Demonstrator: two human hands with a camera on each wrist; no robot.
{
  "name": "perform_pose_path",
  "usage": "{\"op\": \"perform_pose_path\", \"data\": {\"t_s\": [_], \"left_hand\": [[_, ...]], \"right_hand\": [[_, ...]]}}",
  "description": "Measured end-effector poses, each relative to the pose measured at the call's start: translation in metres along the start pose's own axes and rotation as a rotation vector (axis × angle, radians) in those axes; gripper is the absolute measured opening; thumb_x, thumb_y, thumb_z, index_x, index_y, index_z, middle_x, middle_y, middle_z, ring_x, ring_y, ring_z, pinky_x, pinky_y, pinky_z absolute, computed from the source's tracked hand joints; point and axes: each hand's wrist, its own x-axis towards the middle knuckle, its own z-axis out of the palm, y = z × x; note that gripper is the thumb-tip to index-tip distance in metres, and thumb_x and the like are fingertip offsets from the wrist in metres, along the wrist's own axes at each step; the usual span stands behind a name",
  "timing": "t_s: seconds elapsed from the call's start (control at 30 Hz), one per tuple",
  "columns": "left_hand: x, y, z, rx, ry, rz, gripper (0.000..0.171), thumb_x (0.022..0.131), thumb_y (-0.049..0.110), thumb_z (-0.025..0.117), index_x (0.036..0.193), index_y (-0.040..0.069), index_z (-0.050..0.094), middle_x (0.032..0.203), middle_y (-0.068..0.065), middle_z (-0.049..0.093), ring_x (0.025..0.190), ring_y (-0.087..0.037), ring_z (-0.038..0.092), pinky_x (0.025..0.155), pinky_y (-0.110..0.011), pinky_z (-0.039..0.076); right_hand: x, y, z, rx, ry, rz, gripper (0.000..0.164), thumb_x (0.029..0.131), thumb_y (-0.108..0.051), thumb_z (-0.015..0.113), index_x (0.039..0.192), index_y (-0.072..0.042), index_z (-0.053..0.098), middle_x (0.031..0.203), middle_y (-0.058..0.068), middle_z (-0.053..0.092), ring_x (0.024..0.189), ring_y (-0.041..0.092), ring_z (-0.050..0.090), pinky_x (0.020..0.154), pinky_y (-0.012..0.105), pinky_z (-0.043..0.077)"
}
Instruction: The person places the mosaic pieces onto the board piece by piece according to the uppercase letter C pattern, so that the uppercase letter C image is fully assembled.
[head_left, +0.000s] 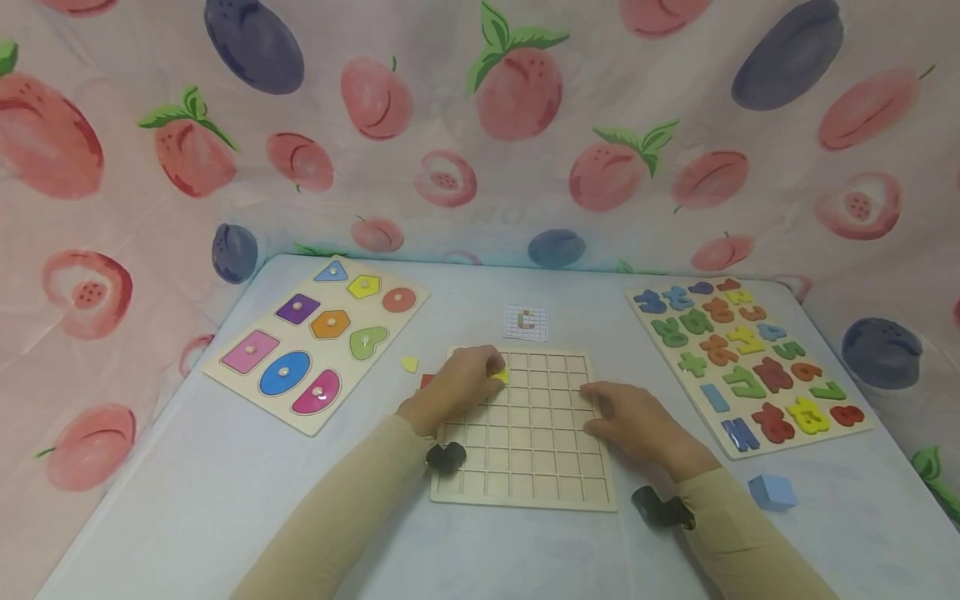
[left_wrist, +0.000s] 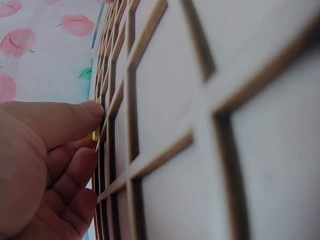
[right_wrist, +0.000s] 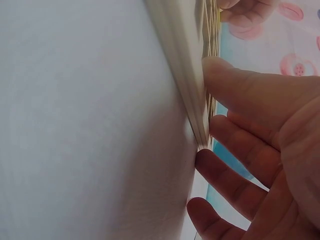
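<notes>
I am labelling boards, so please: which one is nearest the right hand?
The middle grid board: the right hand is at its edge, while the shape board and the number board lie farther off.

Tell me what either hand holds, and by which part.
The left hand pinches a small, thin yellow piece between thumb and fingers, exact contact spot hidden. The right hand touches the right edge of the pale wooden grid board.

Pinched in the left hand [head_left: 459, 381]: a thin yellow piece [head_left: 501, 376], at the upper left of a gridded wooden board [head_left: 521, 418] lying flat, touched at its right edge by the right hand [head_left: 636, 418].
</notes>
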Motion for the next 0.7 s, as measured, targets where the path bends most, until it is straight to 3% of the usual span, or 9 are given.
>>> {"op": "perform_pose_path", "data": {"t_s": [0.33,0.7], "left_hand": [[-0.001,0.001,-0.001,-0.023,-0.027,-0.017,0.025,0.091,0.011,0.07,0.115,0.006,0.067,0.104,-0.004,0.066,0.095,-0.02,0.058,0.09,-0.036,0.05],[-0.005,0.006,-0.014,-0.025,-0.068,-0.071,0.037,0.088,0.011,0.07,0.125,0.007,0.066,0.12,-0.007,0.067,0.108,-0.022,0.059,0.1,-0.037,0.046]], "right_hand": [[0.0,0.0,0.0,0.005,0.009,-0.017,0.054,0.087,-0.016,0.073,0.137,0.0,0.057,0.142,0.021,0.054,0.135,0.044,0.042,0.11,0.057,0.032],[0.0,0.0,-0.001,0.0,0.004,-0.004,0.055,0.087,-0.017,0.073,0.138,-0.001,0.057,0.143,0.02,0.053,0.135,0.043,0.042,0.11,0.057,0.032]]}}
